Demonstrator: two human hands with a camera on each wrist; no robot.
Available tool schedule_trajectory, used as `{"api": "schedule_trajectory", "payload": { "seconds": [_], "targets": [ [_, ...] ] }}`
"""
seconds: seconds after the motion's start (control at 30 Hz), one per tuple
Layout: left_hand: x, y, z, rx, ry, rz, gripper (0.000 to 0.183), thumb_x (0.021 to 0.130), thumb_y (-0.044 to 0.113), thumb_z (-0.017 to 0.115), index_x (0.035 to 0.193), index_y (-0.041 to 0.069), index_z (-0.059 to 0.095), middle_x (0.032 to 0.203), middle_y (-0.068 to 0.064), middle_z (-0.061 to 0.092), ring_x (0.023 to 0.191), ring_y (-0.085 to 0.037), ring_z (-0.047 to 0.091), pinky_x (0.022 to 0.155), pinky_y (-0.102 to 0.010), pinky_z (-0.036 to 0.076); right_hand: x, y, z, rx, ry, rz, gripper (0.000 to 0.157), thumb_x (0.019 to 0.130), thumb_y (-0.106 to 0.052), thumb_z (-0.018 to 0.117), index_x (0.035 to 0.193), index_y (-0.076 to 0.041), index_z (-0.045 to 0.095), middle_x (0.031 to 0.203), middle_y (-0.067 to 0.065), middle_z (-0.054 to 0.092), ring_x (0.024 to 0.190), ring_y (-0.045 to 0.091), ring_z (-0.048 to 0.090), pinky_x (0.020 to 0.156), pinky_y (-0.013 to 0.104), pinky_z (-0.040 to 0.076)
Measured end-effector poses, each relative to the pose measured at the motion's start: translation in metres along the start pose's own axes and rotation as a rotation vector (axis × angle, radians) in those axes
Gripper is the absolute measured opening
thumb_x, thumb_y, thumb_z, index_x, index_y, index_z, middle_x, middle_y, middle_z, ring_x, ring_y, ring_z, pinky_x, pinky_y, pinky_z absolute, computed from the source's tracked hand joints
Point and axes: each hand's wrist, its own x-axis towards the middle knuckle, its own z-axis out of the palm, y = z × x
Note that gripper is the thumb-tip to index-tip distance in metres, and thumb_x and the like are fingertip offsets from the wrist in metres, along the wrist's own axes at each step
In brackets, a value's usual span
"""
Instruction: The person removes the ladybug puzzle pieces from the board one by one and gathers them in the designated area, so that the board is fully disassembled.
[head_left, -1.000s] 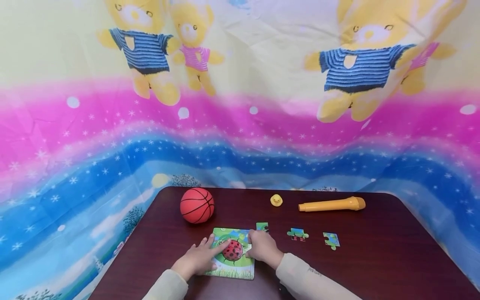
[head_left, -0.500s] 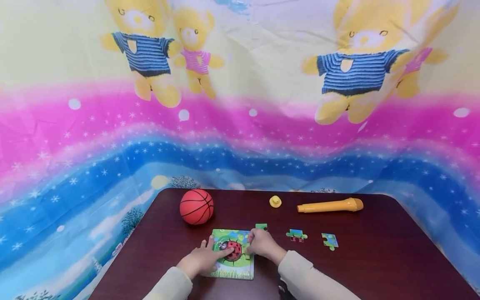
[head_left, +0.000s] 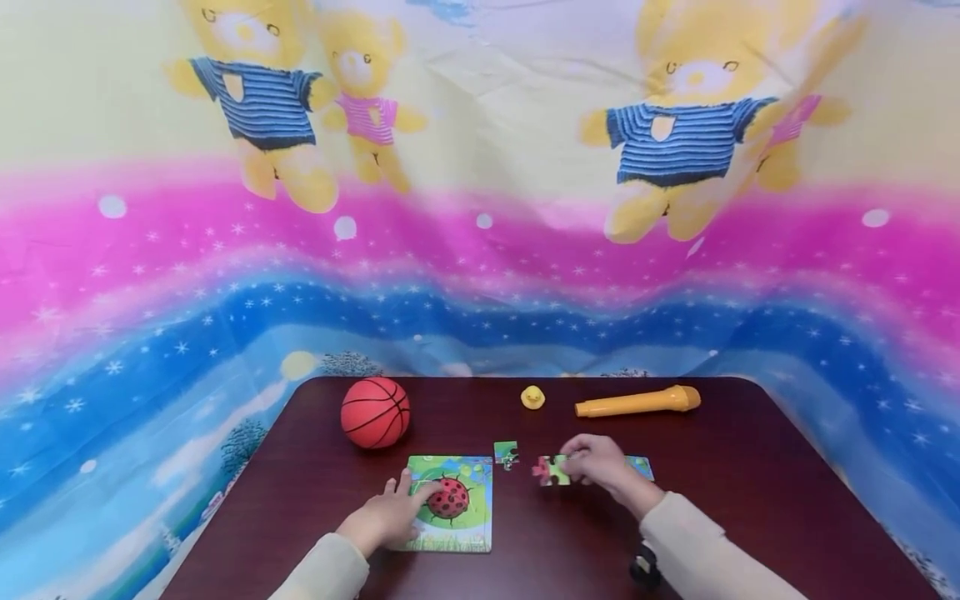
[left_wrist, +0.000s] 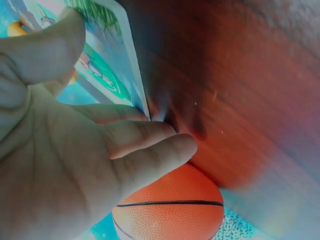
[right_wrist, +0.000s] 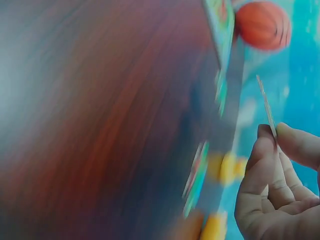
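Observation:
A square puzzle board (head_left: 465,533) with a ladybug picture lies flat on the table. My left hand (head_left: 384,517) rests at its left side, thumb across the picture, the other fingers straight along the edge. In the left wrist view those fingers (left_wrist: 155,165) extend onto the table. To the right of the board, my right hand (head_left: 600,467) pinches a green-and-red puzzle piece (head_left: 557,472) between thumb and fingertips. The right wrist view shows this piece edge-on, raised above the table. It overlaps a loose piece behind it in the head view.
Near the board's top right corner lies a puzzle piece (head_left: 506,452); another loose piece (head_left: 641,467) shows partly behind the right hand. A red toy basketball (head_left: 375,412), a yellow rubber duck (head_left: 532,397) and a yellow toy microphone (head_left: 637,402) stand towards the back of the table.
My right hand has left the board's right edge and moved right, carrying the puzzle piece over the loose ones. My left hand stays on the board. The head view has shifted slightly.

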Motion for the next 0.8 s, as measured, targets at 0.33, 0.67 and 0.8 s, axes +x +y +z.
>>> {"api": "schedule_trajectory", "payload": {
  "seconds": [0.33,0.67,0.8],
  "targets": [
    [-0.006,-0.001,-0.006,-0.059,-0.029,-0.061,0.067,0.082,0.003,0.063,0.141,0.021,0.035,0.149,-0.033,0.016,0.131,-0.056,0.023,0.049,-0.031,0.037,-0.020,0.050,-0.073,-0.076,0.073,0.096,0.022,0.080,-0.010,0.071,0.097,0.001,0.061,0.074,0.008,0.060,0.066,0.020,0.057,0.059,0.036,0.048],
    [0.002,-0.009,-0.002,-0.094,0.068,0.004,0.092,0.067,0.011,0.083,0.145,0.015,0.034,0.145,-0.023,0.036,0.127,-0.044,0.041,0.084,-0.056,0.045,-0.034,0.075,-0.083,-0.281,0.172,0.043,0.014,0.071,-0.001,0.070,0.083,0.000,0.061,0.064,0.004,0.055,0.053,0.016,0.050,0.050,0.030,0.043],
    [0.006,-0.003,-0.002,-0.079,0.101,0.037,0.087,0.069,0.016,0.083,0.143,0.009,0.037,0.146,-0.021,0.035,0.126,-0.043,0.042,0.093,-0.062,0.038,-0.039,0.078,-0.090,-0.481,0.222,-0.007,0.015,0.070,-0.002,0.069,0.084,-0.003,0.063,0.075,0.004,0.060,0.059,0.016,0.050,0.055,0.031,0.042]
  ]
}}
